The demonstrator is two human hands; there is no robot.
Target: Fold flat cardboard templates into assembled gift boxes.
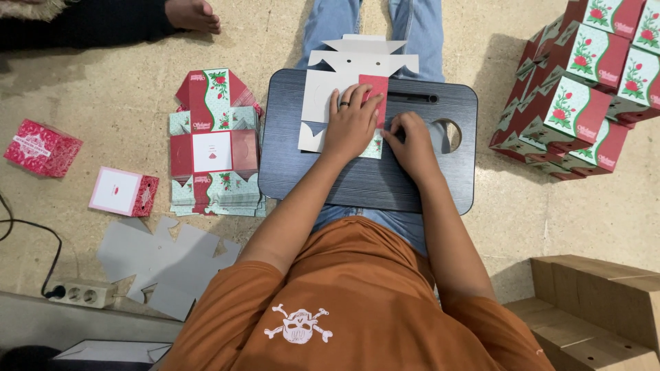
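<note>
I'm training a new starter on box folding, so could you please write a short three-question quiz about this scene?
1. True or false: both hands press on the flat white and red die-cut cardboard box blank lying on the dark grey lap desk.
2. Where is the stack of folded red and green rose-print boxes? A) upper right of the picture B) on the lap desk C) lower left
3. Fill in: the left hand wears a dark ___ on one finger.

Key
1. True; the right hand presses beside the left.
2. A
3. ring
</note>
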